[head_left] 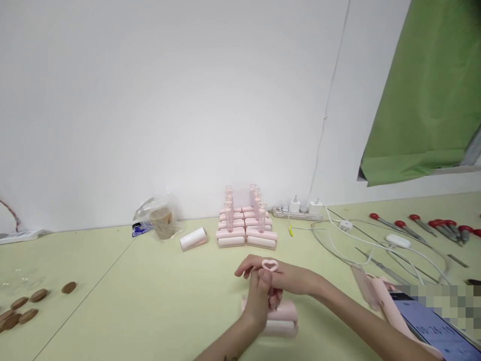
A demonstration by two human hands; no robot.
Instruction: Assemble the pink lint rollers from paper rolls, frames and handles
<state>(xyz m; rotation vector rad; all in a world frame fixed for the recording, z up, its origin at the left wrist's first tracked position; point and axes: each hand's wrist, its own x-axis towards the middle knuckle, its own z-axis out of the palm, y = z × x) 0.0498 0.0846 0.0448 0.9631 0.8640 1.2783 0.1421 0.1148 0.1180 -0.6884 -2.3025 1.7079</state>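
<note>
Left grip: I see my left hand [259, 301] wrapped around the upright pink handle [271, 296] of a lint roller [280, 321], fingers pressed together on it
Right grip: my right hand [285, 278] comes in from the right and crosses over the left one; its fingers lie on the heart-shaped handle end [269, 264], pinching it as far as I can tell
Roller: its pink and white head lies on the desk [150, 301] just below both grips, partly hidden by my left wrist
Beyond the grips: a stack of pink rollers [246, 228] near the wall, with one loose white roll [193, 239] to its left
Right of the grips: white cables [376, 245] and red-handled screwdrivers [432, 225], well apart
Far left of the grips: brown oval pieces [22, 308] on the desk
</note>
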